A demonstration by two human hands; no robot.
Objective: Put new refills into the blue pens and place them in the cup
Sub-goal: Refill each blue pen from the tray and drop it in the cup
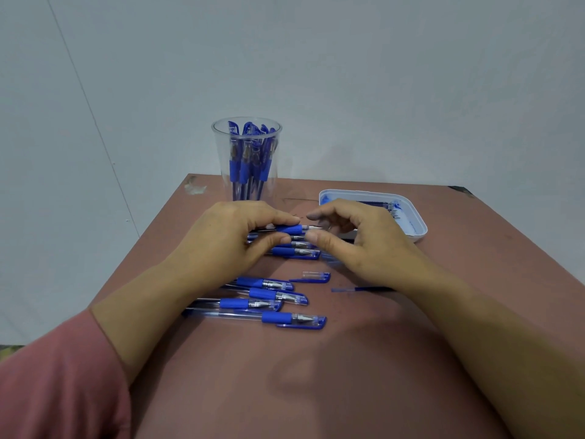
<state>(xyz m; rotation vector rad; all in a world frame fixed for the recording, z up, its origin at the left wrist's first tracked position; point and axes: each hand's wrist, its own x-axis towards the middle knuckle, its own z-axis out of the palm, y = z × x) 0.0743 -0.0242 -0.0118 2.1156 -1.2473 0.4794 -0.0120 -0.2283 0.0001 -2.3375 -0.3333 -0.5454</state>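
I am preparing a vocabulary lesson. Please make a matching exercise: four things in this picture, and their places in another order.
1. clear plastic cup
2. shallow white plastic tray
3. loose blue pen cap
4. uncapped blue plastic pen

a. alone on the table
b. in the left hand
c. at the back, holding pens
d. right side, holding refills

Pairs: 1-c, 2-d, 3-a, 4-b

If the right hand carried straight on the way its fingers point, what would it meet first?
Most likely the tip of the pen that the left hand holds: thumb and forefinger of the right hand point left at it, across a small gap. Depth is hard to judge from one view.
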